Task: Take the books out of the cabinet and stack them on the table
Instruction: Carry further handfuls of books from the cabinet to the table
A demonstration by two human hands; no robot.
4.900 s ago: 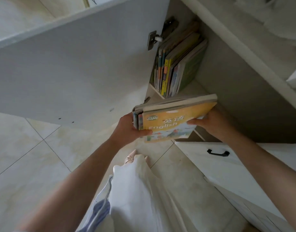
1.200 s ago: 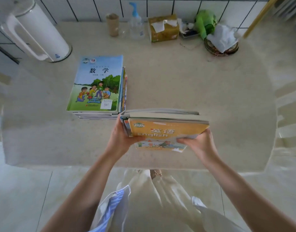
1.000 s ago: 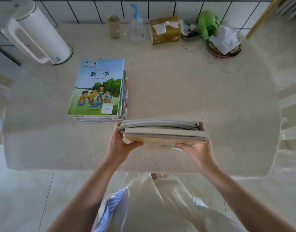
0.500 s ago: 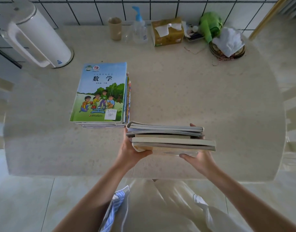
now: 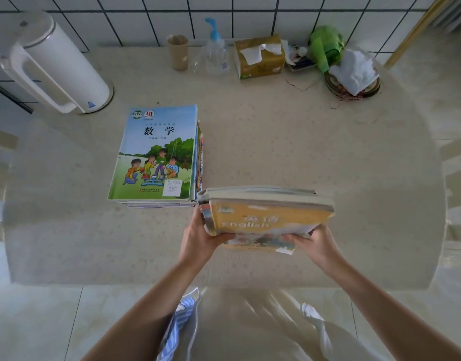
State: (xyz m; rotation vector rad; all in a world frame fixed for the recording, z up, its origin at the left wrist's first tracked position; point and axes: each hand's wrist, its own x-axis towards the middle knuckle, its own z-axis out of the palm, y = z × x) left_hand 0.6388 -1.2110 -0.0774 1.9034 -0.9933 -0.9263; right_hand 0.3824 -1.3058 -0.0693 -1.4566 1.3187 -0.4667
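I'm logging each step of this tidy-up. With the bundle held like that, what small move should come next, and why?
Probably carry the yellow English book bundle, gripped by the left hand and right hand, left onto the blue maths-topped book stack: it sits tilted just right of that stack.

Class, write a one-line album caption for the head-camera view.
Both hands, left and right, hold a bundle of books above the table, beside the stack already there.

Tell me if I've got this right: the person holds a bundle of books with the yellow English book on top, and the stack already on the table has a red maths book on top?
Not quite. The head view shows the stack's top maths book is blue and green, not red. The rest holds: both hands, left and right, grip the bundle.
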